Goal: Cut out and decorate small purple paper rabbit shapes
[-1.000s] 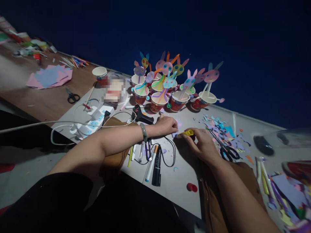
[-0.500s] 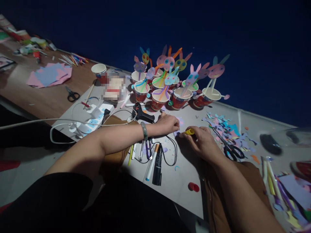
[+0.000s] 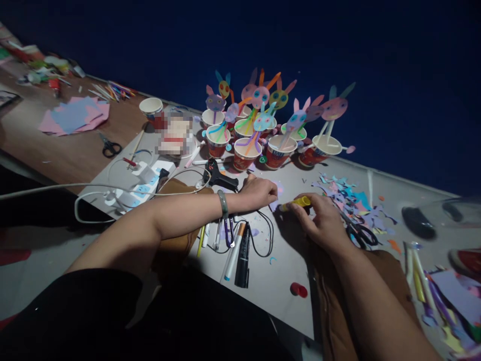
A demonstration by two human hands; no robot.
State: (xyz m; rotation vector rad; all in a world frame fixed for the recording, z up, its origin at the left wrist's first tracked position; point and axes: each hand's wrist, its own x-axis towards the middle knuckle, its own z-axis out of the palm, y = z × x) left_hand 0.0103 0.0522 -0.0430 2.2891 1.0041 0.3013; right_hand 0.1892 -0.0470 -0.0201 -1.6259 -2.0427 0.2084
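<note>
My left hand, with a bangle on its wrist, is closed on the table, fingertips pressing the edge of a small pale purple paper piece. In my right hand is a yellow glue stick; its hollow end points up and right, its other end down by the paper. A black glue gun lies just behind my left wrist. Nearer my body are a black marker, a white marker and a purple-handled tool. A red cap lies near the front edge.
Several paper cups with paper animal puppets stand at the back. Paper scraps and black scissors lie to the right. On the left are a power strip with cables, smaller scissors and paper sheets.
My right hand has shifted slightly right, and the glue stick has moved with it, showing more of its yellow body. My left hand stays in place on the paper.
</note>
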